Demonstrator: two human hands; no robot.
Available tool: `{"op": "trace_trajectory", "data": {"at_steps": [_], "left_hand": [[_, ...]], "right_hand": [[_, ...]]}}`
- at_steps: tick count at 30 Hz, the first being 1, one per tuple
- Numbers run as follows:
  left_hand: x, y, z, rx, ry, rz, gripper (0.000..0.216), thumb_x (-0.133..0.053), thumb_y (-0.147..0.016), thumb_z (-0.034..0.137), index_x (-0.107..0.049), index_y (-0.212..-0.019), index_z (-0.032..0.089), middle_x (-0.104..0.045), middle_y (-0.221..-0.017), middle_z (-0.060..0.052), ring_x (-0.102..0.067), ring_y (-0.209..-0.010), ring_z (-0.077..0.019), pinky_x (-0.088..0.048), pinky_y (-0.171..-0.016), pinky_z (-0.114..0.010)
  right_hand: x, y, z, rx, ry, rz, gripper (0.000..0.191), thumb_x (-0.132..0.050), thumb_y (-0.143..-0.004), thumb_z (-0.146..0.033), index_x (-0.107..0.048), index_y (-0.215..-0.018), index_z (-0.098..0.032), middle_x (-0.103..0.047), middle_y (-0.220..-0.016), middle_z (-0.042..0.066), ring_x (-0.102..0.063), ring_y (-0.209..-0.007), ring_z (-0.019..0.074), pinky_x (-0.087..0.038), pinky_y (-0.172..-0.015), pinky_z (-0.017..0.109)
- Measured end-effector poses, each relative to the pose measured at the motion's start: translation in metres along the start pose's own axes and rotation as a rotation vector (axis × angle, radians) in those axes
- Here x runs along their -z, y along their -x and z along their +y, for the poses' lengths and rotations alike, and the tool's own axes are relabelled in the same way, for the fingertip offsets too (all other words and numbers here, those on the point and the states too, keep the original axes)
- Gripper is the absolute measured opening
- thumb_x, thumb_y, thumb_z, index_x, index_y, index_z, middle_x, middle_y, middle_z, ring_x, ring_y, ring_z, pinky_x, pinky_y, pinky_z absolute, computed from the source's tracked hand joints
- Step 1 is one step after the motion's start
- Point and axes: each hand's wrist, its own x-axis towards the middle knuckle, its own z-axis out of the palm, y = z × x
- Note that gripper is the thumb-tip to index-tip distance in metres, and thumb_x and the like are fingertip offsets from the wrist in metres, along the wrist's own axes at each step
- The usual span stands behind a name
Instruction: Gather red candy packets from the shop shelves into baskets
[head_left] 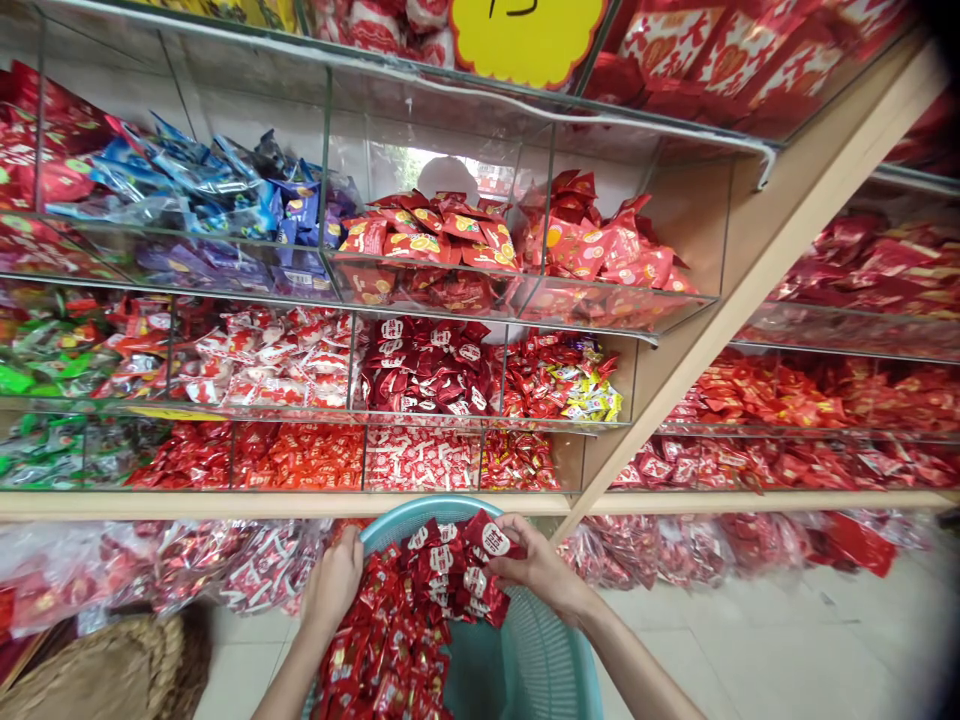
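A teal plastic basket (551, 650) stands below the shelves, part of its floor bare. Small red candy packets (386, 650) fill its left side. Dark red candy packets with white labels (442, 565) lie in its far part. My left hand (334, 580) is closed at the left rim of the basket, its fingertips partly hidden. Between the thumb and fingers of my right hand (536, 565) is a dark red candy packet (491, 540) with a round white label, held over the far right part of the basket.
Clear-fronted shelf bins hold dark red packets (427, 365), orange-printed red packets (442, 240) and blue packets (202, 190). A slanting wooden post (720, 320) divides the shelving. Bagged packets (652, 550) lie under the bottom ledge. At lower left is a woven straw item (112, 660).
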Motion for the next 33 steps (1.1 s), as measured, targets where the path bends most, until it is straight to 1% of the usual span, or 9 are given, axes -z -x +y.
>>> {"op": "trace_trajectory", "data": {"at_steps": [2,5,10,16,23,29,33], "left_hand": [[0.000,-0.001,0.000,0.005,-0.009,-0.002,0.035,-0.017,-0.089,0.032,-0.047,-0.101,0.020,-0.067,-0.078,-0.008,-0.063,-0.068,-0.0226,-0.033,-0.055,-0.027],[0.000,-0.001,0.001,0.006,-0.023,0.011,0.034,-0.017,-0.089,0.032,-0.046,-0.104,0.021,-0.067,-0.079,-0.008,-0.064,-0.070,-0.0239,-0.033,-0.056,-0.028],[-0.002,-0.001,-0.001,-0.003,-0.030,0.017,0.035,-0.016,-0.089,0.032,-0.046,-0.103,0.021,-0.068,-0.080,-0.009,-0.064,-0.071,-0.0245,-0.033,-0.056,-0.029],[-0.004,-0.002,-0.002,-0.007,-0.019,0.024,0.034,-0.017,-0.089,0.033,-0.047,-0.099,0.021,-0.067,-0.079,-0.008,-0.063,-0.068,-0.0228,-0.033,-0.055,-0.028],[-0.006,-0.003,-0.004,-0.012,-0.026,0.039,0.033,-0.018,-0.089,0.033,-0.047,-0.098,0.021,-0.066,-0.076,-0.007,-0.062,-0.066,-0.0222,-0.033,-0.054,-0.027],[-0.008,-0.004,-0.005,-0.009,0.001,0.038,0.034,-0.018,-0.089,0.033,-0.048,-0.100,0.021,-0.067,-0.079,-0.009,-0.063,-0.068,-0.0237,-0.034,-0.056,-0.028],[-0.009,-0.005,-0.005,-0.009,0.006,0.036,0.035,-0.018,-0.089,0.033,-0.047,-0.103,0.021,-0.067,-0.079,-0.009,-0.063,-0.070,-0.0233,-0.035,-0.058,-0.028]], "right_hand": [[-0.004,0.002,-0.007,0.006,0.003,-0.067,0.040,-0.072,-0.063,-0.028,-0.047,-0.093,-0.021,-0.060,-0.090,-0.001,-0.061,-0.071,0.0128,-0.050,-0.063,0.027],[-0.011,0.005,-0.017,-0.005,-0.011,-0.143,0.041,-0.070,-0.066,-0.027,-0.047,-0.100,-0.021,-0.061,-0.088,-0.001,-0.062,-0.073,0.0132,-0.050,-0.065,0.027],[-0.024,0.012,-0.030,-0.024,-0.033,-0.215,0.045,-0.070,-0.067,-0.025,-0.047,-0.106,-0.021,-0.062,-0.088,0.001,-0.063,-0.078,0.0150,-0.049,-0.067,0.026],[-0.030,0.017,-0.036,-0.024,-0.014,-0.242,0.048,-0.070,-0.066,-0.025,-0.049,-0.109,-0.020,-0.064,-0.081,0.000,-0.063,-0.073,0.0144,-0.048,-0.064,0.026],[-0.030,0.012,-0.033,0.007,0.020,-0.216,0.049,-0.071,-0.065,-0.026,-0.051,-0.110,-0.019,-0.064,-0.076,0.000,-0.060,-0.065,0.0120,-0.046,-0.061,0.025],[-0.029,0.012,-0.033,0.009,0.040,-0.210,0.049,-0.071,-0.065,-0.027,-0.051,-0.109,-0.019,-0.064,-0.077,0.001,-0.061,-0.066,0.0127,-0.046,-0.062,0.026],[-0.030,0.010,-0.032,-0.003,0.019,-0.194,0.051,-0.072,-0.064,-0.027,-0.050,-0.109,-0.020,-0.063,-0.074,-0.001,-0.061,-0.066,0.0129,-0.048,-0.062,0.026]]}}
